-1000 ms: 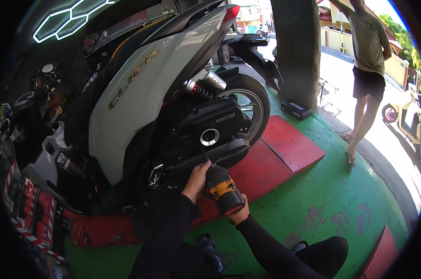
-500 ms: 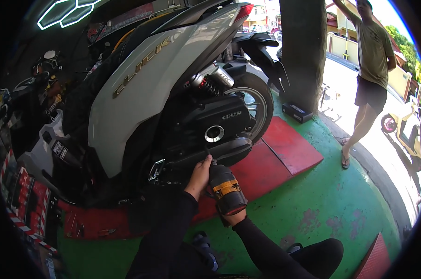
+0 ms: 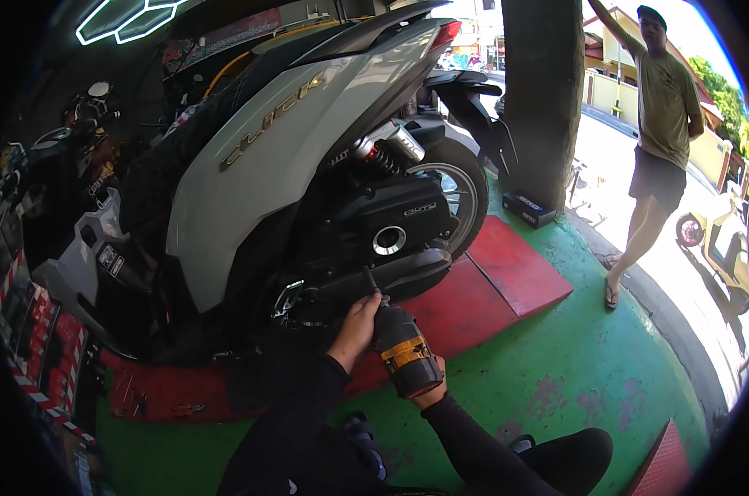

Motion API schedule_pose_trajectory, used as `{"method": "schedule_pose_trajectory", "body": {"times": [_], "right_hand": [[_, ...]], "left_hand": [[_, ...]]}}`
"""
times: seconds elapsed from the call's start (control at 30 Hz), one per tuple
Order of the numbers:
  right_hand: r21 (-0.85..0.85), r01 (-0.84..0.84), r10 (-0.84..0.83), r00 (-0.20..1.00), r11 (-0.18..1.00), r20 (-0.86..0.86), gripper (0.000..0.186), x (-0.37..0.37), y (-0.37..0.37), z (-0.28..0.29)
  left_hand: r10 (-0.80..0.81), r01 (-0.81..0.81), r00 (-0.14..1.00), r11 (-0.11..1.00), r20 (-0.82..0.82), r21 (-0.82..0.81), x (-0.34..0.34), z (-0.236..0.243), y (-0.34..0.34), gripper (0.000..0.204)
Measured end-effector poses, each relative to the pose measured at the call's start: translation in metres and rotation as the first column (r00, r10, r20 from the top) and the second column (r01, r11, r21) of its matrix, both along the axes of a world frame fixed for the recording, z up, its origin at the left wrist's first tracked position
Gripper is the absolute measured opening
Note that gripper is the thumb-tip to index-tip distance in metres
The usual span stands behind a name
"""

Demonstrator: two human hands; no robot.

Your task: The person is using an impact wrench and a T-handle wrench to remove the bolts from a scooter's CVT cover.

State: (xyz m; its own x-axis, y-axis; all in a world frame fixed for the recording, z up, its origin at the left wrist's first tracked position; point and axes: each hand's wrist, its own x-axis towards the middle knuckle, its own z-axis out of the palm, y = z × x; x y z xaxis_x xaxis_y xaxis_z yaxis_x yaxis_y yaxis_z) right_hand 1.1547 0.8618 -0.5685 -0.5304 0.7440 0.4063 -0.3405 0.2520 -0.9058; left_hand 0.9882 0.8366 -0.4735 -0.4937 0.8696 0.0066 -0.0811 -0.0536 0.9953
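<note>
In my right hand [image 3: 431, 392] is a dark impact driver [image 3: 404, 347] with a yellow-orange band round its body; the fingers wrap its grip, which is mostly hidden. My left hand [image 3: 356, 332] is closed at the driver's nose, fingertips at the base of its long thin bit [image 3: 371, 279]. That bit points up at the lower edge of a black engine side cover [image 3: 366, 223] on a grey scooter [image 3: 250, 178]. Whether its tip touches a bolt I cannot tell. A silver ring [image 3: 389, 240] sits in the cover above the bit.
The scooter stands on a red platform [image 3: 507, 289] over a green floor [image 3: 507, 372]. Small tools [image 3: 188, 408] lie at the platform's near left. A black box [image 3: 529, 209] sits by a dark pillar [image 3: 542, 99]. Someone [image 3: 662, 107] stands at the right, near a cream scooter [image 3: 726, 248].
The driver and my left hand have come slightly back toward me, and more of the bit shows. The scooter appears shifted a little right in view. Both hands keep their hold.
</note>
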Motion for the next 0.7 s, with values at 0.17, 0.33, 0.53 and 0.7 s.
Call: {"method": "schedule_pose_trajectory", "body": {"times": [0.17,0.33,0.53,0.7], "right_hand": [[0.012,-0.048,0.047,0.996,0.999,0.076,0.036,-0.017,-0.018,0.005],[0.245,-0.038,-0.036,0.956,0.969,0.292,0.035,-0.031,-0.03,0.038],[0.011,-0.064,0.064,0.998,0.998,0.029,0.035,-0.057,-0.037,-0.003],[0.667,0.183,-0.399,0.898,0.722,0.186,0.031,-0.067,-0.061,0.004]], "left_hand": [[0.032,-0.032,0.999,0.999,0.033,-0.013,-0.02,0.005,-0.031,0.036],[0.071,-0.068,0.995,0.997,0.067,-0.048,-0.047,0.005,-0.043,0.036],[0.079,-0.078,0.997,0.991,-0.002,-0.107,-0.051,0.007,-0.039,0.039],[0.101,-0.115,0.991,0.976,-0.088,-0.184,-0.053,0.016,-0.04,0.042]]}}
